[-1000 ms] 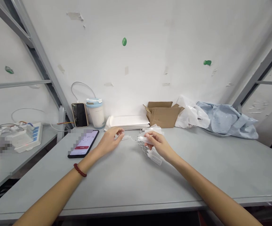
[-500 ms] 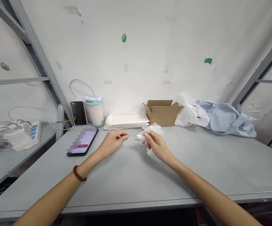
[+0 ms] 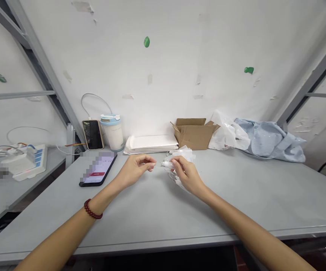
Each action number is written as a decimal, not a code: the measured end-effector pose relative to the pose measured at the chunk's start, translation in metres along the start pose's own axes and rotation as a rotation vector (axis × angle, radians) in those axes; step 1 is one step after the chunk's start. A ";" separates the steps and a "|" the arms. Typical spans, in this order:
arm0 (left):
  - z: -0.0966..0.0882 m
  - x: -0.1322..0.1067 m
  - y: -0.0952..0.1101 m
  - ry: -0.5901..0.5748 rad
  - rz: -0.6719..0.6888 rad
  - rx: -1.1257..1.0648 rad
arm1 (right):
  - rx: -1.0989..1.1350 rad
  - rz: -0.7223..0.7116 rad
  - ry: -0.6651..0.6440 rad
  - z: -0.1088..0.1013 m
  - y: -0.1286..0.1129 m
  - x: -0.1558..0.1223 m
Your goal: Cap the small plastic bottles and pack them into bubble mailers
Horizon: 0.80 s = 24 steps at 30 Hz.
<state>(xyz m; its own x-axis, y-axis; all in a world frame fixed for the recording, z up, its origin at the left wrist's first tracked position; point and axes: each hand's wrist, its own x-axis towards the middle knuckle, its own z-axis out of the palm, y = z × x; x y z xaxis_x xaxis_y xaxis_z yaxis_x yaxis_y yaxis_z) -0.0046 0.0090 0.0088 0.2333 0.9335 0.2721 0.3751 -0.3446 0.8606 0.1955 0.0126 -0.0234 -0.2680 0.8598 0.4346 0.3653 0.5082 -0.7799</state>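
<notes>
Over the middle of the grey table, my right hand [image 3: 188,174] pinches a small white tube-like piece with a thin metal tip [image 3: 166,164], pointing left. My left hand [image 3: 134,171], a dark red beaded bracelet [image 3: 92,210] on its wrist, has thumb and forefinger pressed together just left of that tip. Whatever those fingers hold is too small to make out. Beneath and behind my right hand lies a loose heap of small white and clear plastic pieces with thin strands [image 3: 186,152], partly hidden by the hand.
A phone with a lit screen [image 3: 99,171] lies left on the grey table [image 3: 140,222]. Along the wall stand another phone [image 3: 93,134], a lidded cup [image 3: 113,133], white envelopes [image 3: 153,143], an open cardboard box [image 3: 195,136], a white plastic bag [image 3: 227,133] and blue cloth [image 3: 270,139].
My hands have come slightly closer together, the left fingertips now nearer the metal tip. The whole view has shifted a little.
</notes>
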 end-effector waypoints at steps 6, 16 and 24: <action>0.004 0.000 -0.002 -0.033 -0.038 -0.088 | 0.042 0.015 -0.058 0.000 0.004 0.001; 0.005 0.001 -0.008 0.027 0.005 -0.029 | 0.106 0.043 -0.068 0.001 0.004 0.000; 0.005 0.001 -0.009 0.043 0.012 -0.005 | 0.099 0.038 -0.078 0.001 0.003 0.001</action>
<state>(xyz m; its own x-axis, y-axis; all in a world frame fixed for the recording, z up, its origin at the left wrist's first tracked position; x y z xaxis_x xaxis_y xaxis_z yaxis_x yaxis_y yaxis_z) -0.0030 0.0127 -0.0014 0.1987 0.9328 0.3007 0.3676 -0.3554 0.8594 0.1960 0.0148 -0.0258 -0.3258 0.8697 0.3706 0.2882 0.4647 -0.8372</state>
